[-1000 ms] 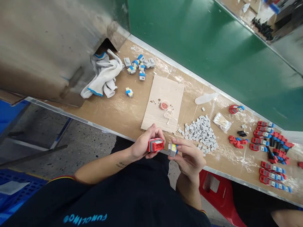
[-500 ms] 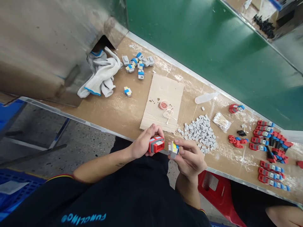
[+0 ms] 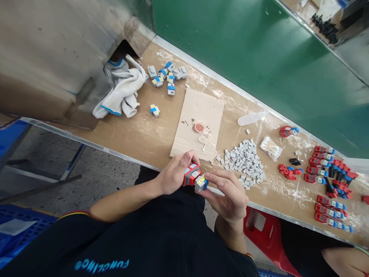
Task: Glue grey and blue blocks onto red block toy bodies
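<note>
Now touching, right hand (image 3: 227, 194) grips grey piece (image 3: 201, 183), seemingly angled into left hand's (image 3: 173, 177) red housing (image 3: 190, 174).

Left hand (image 3: 174, 175): forearm bare, enters from 8 o'clock, wrist straight, fingers curled shut around red part (image 3: 190, 174), thumb on top. Right hand (image 3: 229, 194): forearm rises from 6 o'clock, wrist bent toward 10 o'clock, palm up, thumb and forefinger pinching grey part (image 3: 201, 182). Fingertips of both hands nearly meet at frame centre; parts touching.
</note>
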